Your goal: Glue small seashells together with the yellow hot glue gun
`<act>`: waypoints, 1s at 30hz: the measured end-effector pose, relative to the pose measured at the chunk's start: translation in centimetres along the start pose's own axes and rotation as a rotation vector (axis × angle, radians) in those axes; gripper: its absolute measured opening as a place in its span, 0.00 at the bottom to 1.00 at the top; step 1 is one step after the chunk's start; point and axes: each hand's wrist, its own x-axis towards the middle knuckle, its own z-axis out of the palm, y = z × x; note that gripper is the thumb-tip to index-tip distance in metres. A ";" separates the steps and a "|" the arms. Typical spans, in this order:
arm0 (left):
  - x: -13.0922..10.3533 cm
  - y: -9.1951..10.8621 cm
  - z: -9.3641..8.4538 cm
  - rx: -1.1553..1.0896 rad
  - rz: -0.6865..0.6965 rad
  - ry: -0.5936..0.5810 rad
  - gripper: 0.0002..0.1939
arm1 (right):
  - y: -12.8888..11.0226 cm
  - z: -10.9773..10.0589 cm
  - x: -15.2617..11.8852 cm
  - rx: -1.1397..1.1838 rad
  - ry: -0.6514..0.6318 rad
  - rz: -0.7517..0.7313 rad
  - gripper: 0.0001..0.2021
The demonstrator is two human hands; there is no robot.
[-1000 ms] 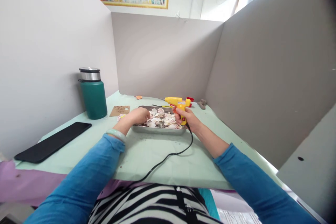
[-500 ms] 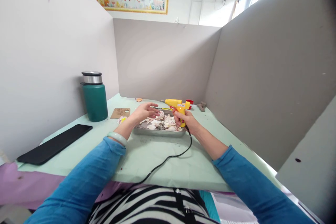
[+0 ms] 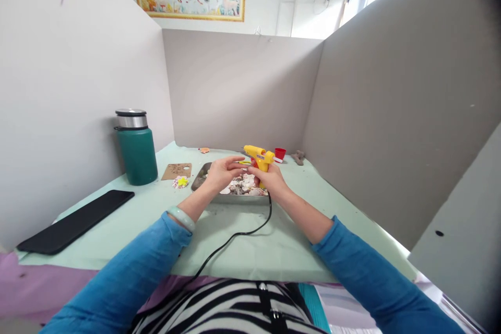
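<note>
My right hand (image 3: 270, 180) is wrapped round the handle of a yellow hot glue gun (image 3: 259, 154), its nozzle tilted up to the left. A black cord (image 3: 238, 235) runs from the handle down to the table's front edge. My left hand (image 3: 225, 172) has its fingers stretched toward the right hand, the tips close to its thumb; no object shows between them. Both hands are over a metal tray (image 3: 246, 199) of pale seashells (image 3: 245, 183), partly hidden by the hands and the gun. Yellow-handled pliers or a similar tool (image 3: 245, 162) show behind the fingers.
Left of the tray are a small brown board (image 3: 177, 171) and a yellow-centred flower-like piece (image 3: 181, 182). A green bottle (image 3: 136, 151) and a black flat case (image 3: 78, 221) stand farther left. Behind are a red cup (image 3: 279, 154) and a grey-brown lump (image 3: 298, 157). Grey partitions (image 3: 242, 83) enclose the table.
My hands have come together over the tray. The glue gun has moved left, its nozzle tilting up more. The flower-like piece, partly covered before by my left arm, now shows fully.
</note>
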 end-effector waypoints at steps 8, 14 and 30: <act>0.2 -0.5 -0.1 0.119 -0.007 0.052 0.12 | 0.1 -0.2 0.1 0.069 0.032 0.005 0.12; -0.1 -0.4 -0.1 0.028 -0.101 -0.027 0.12 | 0.2 -0.5 0.0 0.066 0.006 0.040 0.12; -0.4 0.3 -0.8 -0.196 -0.266 -0.198 0.17 | 0.8 -1.0 0.3 -0.015 -0.034 -0.061 0.13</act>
